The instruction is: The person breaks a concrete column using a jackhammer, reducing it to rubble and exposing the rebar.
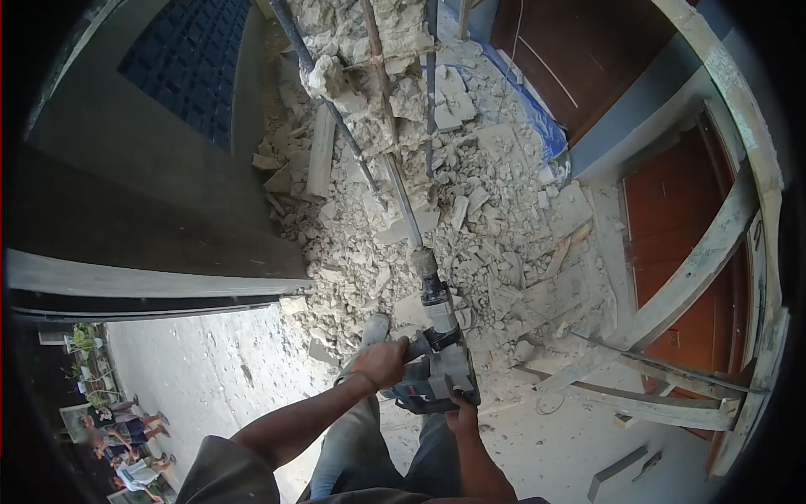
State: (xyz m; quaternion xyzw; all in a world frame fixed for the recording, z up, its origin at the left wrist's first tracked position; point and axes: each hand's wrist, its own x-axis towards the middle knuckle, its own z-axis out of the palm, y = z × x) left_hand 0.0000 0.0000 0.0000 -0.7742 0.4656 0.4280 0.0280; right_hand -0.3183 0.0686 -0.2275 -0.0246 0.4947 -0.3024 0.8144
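Note:
A demolition hammer (pixel 453 365) points away from me, its long steel chisel (pixel 405 206) reaching up to a broken concrete column (pixel 369 92). My left hand (pixel 382 365) is wrapped round the side handle of the tool. At its rear end my right hand (pixel 463 417) is closed on the grip, partly hidden by the tool body. Bare steel bars (pixel 336 118) stand out of the crumbled concrete, and the chisel tip overlaps the column between them.
Broken concrete rubble (pixel 495 244) covers the ground around my feet. On the right, a wooden frame (pixel 688 277) stands before a brown door (pixel 688 244). A blue sheet (pixel 546 126) lies at the upper right. A dark wall (pixel 151 202) rises on the left; several people (pixel 126 441) are at lower left.

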